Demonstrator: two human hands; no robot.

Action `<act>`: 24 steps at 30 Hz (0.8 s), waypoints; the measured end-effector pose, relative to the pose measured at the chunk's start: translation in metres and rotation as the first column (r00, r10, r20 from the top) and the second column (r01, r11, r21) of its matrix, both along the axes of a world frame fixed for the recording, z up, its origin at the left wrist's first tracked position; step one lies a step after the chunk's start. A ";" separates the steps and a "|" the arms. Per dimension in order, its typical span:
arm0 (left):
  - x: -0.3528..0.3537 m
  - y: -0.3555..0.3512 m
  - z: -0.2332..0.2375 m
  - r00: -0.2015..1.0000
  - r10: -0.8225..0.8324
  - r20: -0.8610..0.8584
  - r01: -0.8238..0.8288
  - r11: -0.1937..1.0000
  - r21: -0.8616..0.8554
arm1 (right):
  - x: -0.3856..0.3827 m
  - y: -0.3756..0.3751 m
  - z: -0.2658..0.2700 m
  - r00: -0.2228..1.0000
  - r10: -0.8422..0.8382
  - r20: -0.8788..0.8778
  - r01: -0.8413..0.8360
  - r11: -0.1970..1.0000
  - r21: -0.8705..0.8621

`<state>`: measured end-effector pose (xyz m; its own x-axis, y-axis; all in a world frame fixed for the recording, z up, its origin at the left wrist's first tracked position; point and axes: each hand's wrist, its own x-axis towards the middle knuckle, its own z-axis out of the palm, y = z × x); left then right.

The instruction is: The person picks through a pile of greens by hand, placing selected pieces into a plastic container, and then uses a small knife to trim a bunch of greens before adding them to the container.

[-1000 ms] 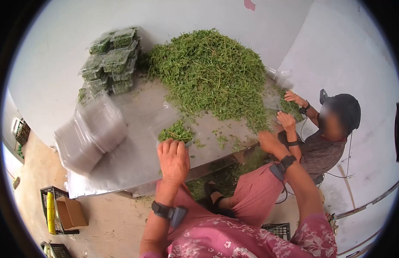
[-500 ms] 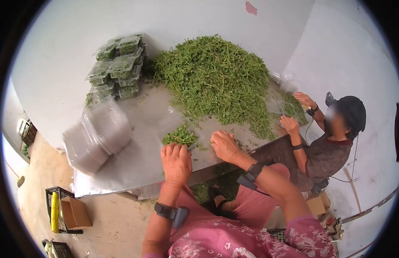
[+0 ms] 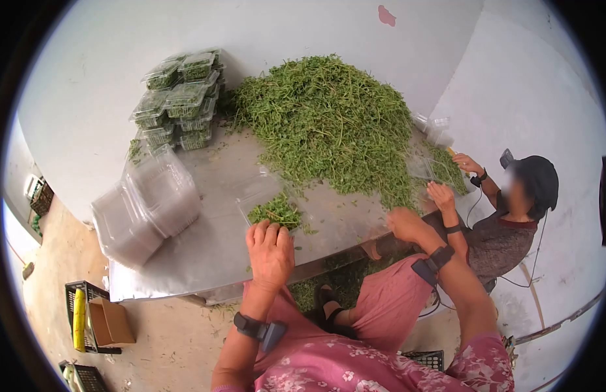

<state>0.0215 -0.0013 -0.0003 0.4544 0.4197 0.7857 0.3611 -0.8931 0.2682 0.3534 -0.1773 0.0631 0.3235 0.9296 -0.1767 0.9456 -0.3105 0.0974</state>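
A clear plastic clamshell box (image 3: 254, 196), its lid folded back, sits near the table's front edge with a small heap of green sprigs (image 3: 275, 210) in it. My left hand (image 3: 270, 253) is closed at the near rim of this box, fingers curled over it; the thumb is hidden. Farther right, my right hand (image 3: 407, 225) is at the lower front end of the large pile of greens (image 3: 326, 124). Its fingers point into the greens and are partly hidden, so I cannot see whether they hold any.
Filled boxes (image 3: 185, 98) are stacked at the back left. Nested clear boxes (image 3: 146, 202) stand on the metal table (image 3: 211, 242). A co-worker (image 3: 505, 228) sits at the right, hands by another box. Crates (image 3: 87, 320) and a cardboard box (image 3: 111, 322) are on the floor.
My right hand has moved right, from beside the box to the front end of the pile. My left hand stays at the box's near rim.
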 end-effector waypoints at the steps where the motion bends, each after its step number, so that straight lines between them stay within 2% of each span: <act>1: 0.000 0.000 0.001 1.000 0.009 0.001 -0.009 1.000 0.000 | 0.000 0.009 0.000 0.999 0.027 -0.028 -0.024 0.993 0.114; 2: -0.001 -0.001 0.002 1.000 0.019 0.000 -0.019 1.000 0.001 | 0.000 0.019 0.000 0.997 0.059 -0.056 -0.045 0.972 0.229; 5: -0.001 0.000 0.002 0.999 0.039 -0.006 -0.039 0.999 -0.007 | -0.022 0.062 0.016 0.960 0.185 -0.208 -0.098 0.925 0.368; 8: -0.001 -0.001 0.002 0.999 0.046 -0.026 -0.046 0.999 -0.026 | -0.034 0.102 0.019 0.917 0.176 -0.357 -0.053 0.943 0.330; 11: -0.002 -0.002 0.005 0.997 0.055 -0.052 -0.057 0.998 -0.030 | -0.034 0.138 0.019 0.929 0.155 -0.336 -0.051 0.953 0.298; 14: -0.002 -0.003 0.006 0.996 0.056 -0.063 -0.059 0.997 -0.048 | -0.028 0.172 0.010 0.938 0.088 -0.334 0.047 0.925 0.377; 17: 0.000 -0.002 0.006 0.995 0.061 -0.079 -0.066 0.996 -0.055 | -0.027 0.207 0.001 0.968 -0.043 -0.247 0.124 0.938 0.323; 20: 0.000 -0.002 0.007 0.994 0.058 -0.092 -0.065 0.996 -0.067 | -0.028 0.227 -0.009 0.971 -0.105 -0.215 0.176 0.922 0.345; 24: 0.002 -0.003 0.010 0.992 0.068 -0.108 -0.077 0.994 -0.083 | -0.018 0.240 -0.019 0.957 -0.148 -0.250 0.211 0.946 0.245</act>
